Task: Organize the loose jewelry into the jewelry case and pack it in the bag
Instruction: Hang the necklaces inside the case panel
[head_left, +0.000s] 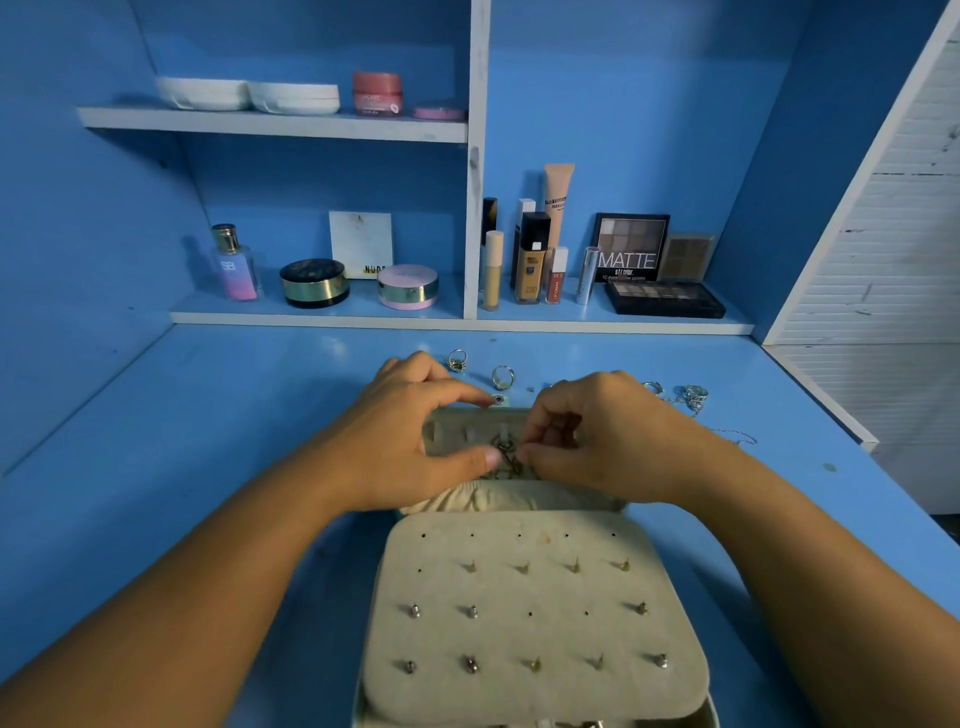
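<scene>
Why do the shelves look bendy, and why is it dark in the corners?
Head view: the wide-angle lens bends the shelf and desk edges; light is dim and blue, darker in the corners; the chain the right hand pinches over the jewelry case looks blurry.

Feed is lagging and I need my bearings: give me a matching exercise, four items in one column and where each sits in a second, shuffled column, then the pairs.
1. dark metal chain
2. small metal stud earrings
3. silver ring
4. pink round jar

A. on the upper shelf
B. on the blue desktop, behind the beige jewelry case
C. pinched by the right hand
D. pushed into the beige padded panel

Pairs: 1-C, 2-D, 3-B, 4-A
</scene>
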